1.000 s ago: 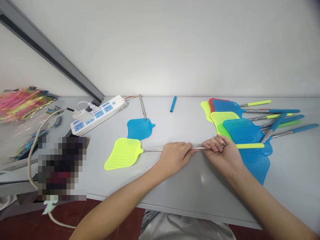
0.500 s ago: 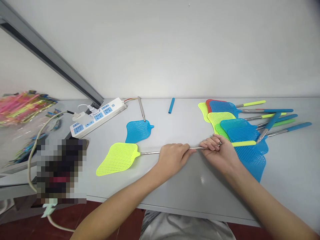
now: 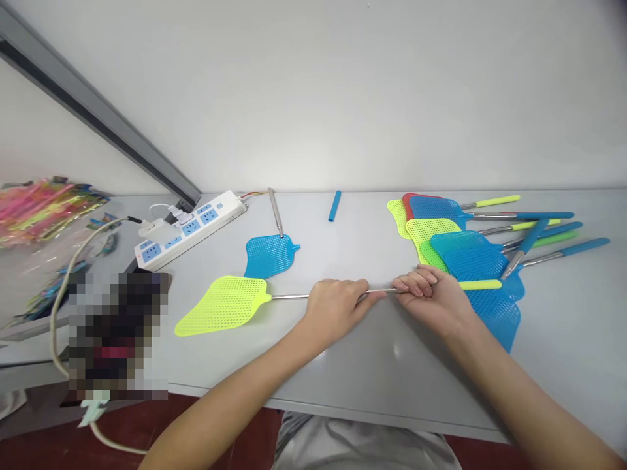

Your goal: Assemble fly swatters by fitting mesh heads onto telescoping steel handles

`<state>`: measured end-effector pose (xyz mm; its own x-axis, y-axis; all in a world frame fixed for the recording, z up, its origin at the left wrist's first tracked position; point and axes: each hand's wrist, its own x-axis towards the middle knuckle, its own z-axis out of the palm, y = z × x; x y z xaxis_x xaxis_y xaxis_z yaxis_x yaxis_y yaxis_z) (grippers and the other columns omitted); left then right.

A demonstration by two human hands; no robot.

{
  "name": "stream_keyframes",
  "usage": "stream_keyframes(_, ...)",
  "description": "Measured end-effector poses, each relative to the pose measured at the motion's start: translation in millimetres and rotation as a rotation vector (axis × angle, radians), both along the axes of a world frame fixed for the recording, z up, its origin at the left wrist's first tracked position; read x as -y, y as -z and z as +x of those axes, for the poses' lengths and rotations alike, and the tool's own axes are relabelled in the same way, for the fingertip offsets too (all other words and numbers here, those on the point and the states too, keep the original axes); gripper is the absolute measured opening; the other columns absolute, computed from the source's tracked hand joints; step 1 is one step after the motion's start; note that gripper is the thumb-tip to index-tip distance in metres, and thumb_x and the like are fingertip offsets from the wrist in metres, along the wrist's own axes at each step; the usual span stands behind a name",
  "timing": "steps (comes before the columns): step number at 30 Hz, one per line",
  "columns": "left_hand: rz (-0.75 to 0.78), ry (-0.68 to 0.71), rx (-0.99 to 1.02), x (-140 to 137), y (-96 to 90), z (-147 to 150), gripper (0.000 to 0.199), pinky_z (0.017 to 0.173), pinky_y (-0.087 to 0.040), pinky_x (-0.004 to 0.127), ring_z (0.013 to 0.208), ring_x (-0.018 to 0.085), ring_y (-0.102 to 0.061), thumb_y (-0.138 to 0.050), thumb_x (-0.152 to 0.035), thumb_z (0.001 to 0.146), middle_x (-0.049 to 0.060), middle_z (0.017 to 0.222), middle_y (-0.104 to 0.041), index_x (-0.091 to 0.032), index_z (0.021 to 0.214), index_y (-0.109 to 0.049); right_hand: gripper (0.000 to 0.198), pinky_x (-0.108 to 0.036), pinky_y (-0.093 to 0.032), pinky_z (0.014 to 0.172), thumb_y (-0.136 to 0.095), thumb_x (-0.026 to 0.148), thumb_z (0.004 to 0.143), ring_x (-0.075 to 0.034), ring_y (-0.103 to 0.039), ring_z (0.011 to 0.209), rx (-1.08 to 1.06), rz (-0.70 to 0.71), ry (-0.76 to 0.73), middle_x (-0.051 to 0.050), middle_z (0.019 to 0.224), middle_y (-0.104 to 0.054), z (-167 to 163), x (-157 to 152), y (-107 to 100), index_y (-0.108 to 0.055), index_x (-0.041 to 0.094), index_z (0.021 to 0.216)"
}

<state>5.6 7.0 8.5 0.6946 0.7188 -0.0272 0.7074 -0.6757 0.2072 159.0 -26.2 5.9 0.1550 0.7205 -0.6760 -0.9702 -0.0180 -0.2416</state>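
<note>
A yellow fly swatter (image 3: pixel 223 305) with a thin metal rod lies crosswise in front of me, held in both hands. My left hand (image 3: pixel 336 305) is closed round the rod between the mesh head and the middle. Further right, my right hand (image 3: pixel 424 290) has its fingers curled round the rod near the yellow grip, palm turned up. A short stretch of bare rod shows between the hands. Beyond the yellow head lie a blue swatter head (image 3: pixel 269 256) and a separate metal rod (image 3: pixel 276 212), whose lower end reaches the head's edge.
Several swatters (image 3: pixel 475 258) overlap in a pile on the right. A blue tube (image 3: pixel 334 206) lies near the wall. At left are a white power strip (image 3: pixel 191 228) with plugs and cables, bagged colourful items (image 3: pixel 44 209) and a pixelated dark area. The grey table (image 3: pixel 353 378) ends near my body.
The swatter's yellow head has shifted slightly left and its mesh face has turned a little. My left hand has moved slightly left along with it; both hands keep their hold.
</note>
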Motion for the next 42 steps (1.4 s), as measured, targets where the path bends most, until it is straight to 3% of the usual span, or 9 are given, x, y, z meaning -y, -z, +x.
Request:
stream_keyframes(17,0.013,-0.009,-0.001,2,-4.1,0,0.049,0.046,-0.022,0.024,0.049,0.014,-0.052,-0.021,-0.052,0.083,0.0,0.054,-0.058,-0.02,0.068,-0.055,0.033,-0.021,-0.024,0.035,-0.031,0.005,0.072,-0.009,-0.009,0.037,-0.028,-0.095,-0.036,0.006,0.045,-0.003,9,-3,-8,-0.006,0.018,0.055)
stream_keyframes(26,-0.014,-0.012,-0.017,3,-8.0,1,0.046,0.046,-0.025,0.024,0.049,0.014,-0.052,-0.023,-0.049,0.084,0.001,0.053,-0.057,-0.019,0.071,-0.056,0.033,-0.022,-0.024,0.035,-0.03,0.006,0.073,-0.009,-0.006,0.039,-0.002,-0.058,-0.1,0.006,0.047,-0.001,14,-3,-9,-0.005,0.018,0.055)
stream_keyframes(33,-0.012,-0.004,0.005,2,-6.6,-1,0.046,0.046,-0.024,0.024,0.049,0.014,-0.051,-0.022,-0.049,0.084,0.0,0.054,-0.057,-0.02,0.071,-0.055,0.033,-0.022,-0.024,0.035,-0.033,0.007,0.071,-0.009,-0.008,0.038,-0.061,-0.126,-0.055,0.006,0.046,-0.004,13,-4,-11,-0.007,0.019,0.055)
stream_keyframes(42,-0.056,-0.006,0.038,0,-6.4,-2,0.046,0.046,-0.019,0.024,0.049,0.012,-0.049,-0.02,-0.048,0.085,-0.001,0.055,-0.057,-0.02,0.07,-0.054,0.033,-0.022,-0.024,0.035,-0.035,0.006,0.07,-0.009,-0.008,0.038,-0.069,-0.091,-0.038,0.006,0.045,-0.004,14,-5,-10,-0.009,0.019,0.055)
